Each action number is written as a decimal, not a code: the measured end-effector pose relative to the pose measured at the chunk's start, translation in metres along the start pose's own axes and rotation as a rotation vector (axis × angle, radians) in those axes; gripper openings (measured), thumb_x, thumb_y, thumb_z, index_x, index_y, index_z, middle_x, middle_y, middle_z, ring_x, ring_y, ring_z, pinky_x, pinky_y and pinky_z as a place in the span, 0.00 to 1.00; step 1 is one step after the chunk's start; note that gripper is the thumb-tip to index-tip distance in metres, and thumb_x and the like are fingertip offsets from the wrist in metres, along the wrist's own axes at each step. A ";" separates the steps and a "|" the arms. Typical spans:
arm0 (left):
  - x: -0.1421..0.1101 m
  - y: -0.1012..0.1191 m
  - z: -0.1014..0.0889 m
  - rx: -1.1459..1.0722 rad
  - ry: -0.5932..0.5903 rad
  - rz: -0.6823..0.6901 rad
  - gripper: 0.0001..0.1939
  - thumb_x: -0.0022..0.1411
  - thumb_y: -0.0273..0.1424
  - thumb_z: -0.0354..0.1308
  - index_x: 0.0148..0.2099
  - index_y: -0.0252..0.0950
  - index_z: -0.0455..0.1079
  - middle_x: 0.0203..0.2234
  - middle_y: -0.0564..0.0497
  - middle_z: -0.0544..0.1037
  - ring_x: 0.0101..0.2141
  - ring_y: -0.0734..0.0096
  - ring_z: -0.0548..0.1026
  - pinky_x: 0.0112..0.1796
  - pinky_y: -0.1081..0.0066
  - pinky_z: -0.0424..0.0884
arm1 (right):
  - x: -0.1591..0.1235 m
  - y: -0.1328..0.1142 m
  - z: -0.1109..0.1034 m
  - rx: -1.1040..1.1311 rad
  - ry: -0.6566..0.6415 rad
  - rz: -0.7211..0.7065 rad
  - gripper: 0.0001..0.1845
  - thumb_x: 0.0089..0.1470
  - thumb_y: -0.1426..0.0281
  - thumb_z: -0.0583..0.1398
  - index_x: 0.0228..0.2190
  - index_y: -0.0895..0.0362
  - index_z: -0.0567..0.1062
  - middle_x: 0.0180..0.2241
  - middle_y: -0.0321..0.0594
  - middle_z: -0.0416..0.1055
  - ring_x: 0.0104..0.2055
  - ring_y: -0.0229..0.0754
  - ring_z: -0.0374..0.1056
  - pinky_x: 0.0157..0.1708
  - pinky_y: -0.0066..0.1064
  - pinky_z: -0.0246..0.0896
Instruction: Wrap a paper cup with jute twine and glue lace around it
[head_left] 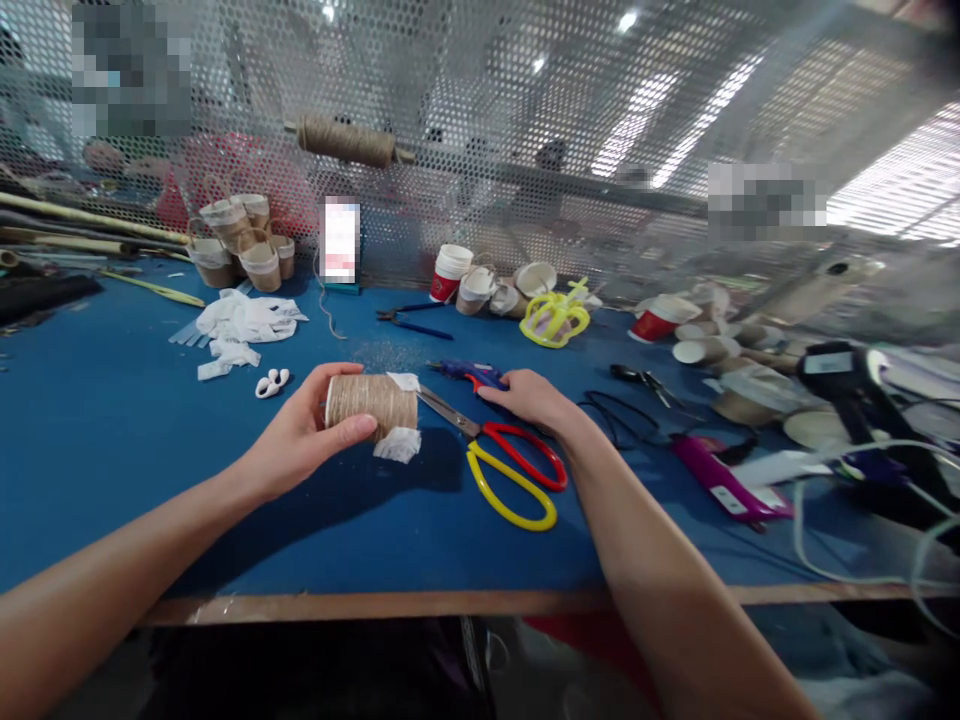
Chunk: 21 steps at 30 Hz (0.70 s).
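My left hand (pixel 319 425) is wrapped around a twine-covered cup (pixel 371 402) lying on its side in the air, thumb across its front. White cloth-like strips (pixel 399 444) stick out at the cup's right end. On the right, my right hand (pixel 529 397) grips a blue glue gun (pixel 469 372), its nozzle pointing left over the table. Large scissors (pixel 474 432) with one red and one yellow handle lie between my hands, their blade tips close to the cup. White earbuds (pixel 272 383) sit left of my left hand.
Pliers (pixel 420 325) and several twine-wrapped cups (pixel 480 290) stand at the back, near a yellow crown-shaped piece (pixel 555 318). White scraps (pixel 251 318) lie at left. A purple tool (pixel 727 480), cords and a black stand (pixel 840 400) crowd the right. A perforated metal screen (pixel 480 130) closes the back.
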<state>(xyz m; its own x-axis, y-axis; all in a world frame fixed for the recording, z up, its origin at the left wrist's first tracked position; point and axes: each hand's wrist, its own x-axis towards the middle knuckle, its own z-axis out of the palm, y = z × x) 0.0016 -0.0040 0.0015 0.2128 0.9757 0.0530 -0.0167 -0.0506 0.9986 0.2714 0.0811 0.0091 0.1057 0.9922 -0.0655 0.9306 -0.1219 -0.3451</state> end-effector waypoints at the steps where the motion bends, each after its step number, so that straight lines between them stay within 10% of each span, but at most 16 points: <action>1: 0.000 0.000 0.000 0.002 0.005 -0.004 0.25 0.47 0.33 0.62 0.47 0.35 0.58 0.33 0.51 0.70 0.30 0.73 0.70 0.27 0.75 0.66 | 0.002 0.002 0.002 0.038 -0.011 0.011 0.20 0.40 0.67 0.64 0.08 0.55 0.61 0.10 0.34 0.59 0.20 0.40 0.62 0.20 0.28 0.48; 16: 0.006 -0.006 -0.007 -0.074 0.031 0.020 0.25 0.47 0.33 0.63 0.46 0.35 0.59 0.34 0.51 0.70 0.33 0.72 0.69 0.32 0.73 0.66 | -0.064 -0.037 -0.027 0.946 -0.145 -0.243 0.10 0.43 0.64 0.61 0.27 0.59 0.73 0.17 0.32 0.66 0.17 0.31 0.58 0.18 0.23 0.56; 21: 0.008 -0.007 -0.008 -0.107 0.097 0.021 0.23 0.48 0.35 0.64 0.44 0.34 0.60 0.31 0.52 0.70 0.28 0.75 0.68 0.26 0.75 0.63 | -0.088 -0.040 -0.017 0.748 -0.097 -0.321 0.09 0.46 0.64 0.61 0.25 0.58 0.74 0.14 0.32 0.65 0.17 0.34 0.61 0.18 0.25 0.57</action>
<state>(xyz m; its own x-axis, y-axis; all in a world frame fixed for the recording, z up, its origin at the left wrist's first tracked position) -0.0046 0.0062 -0.0049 0.1161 0.9909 0.0679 -0.1251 -0.0532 0.9907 0.2308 -0.0007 0.0443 -0.1890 0.9792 0.0739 0.4271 0.1498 -0.8917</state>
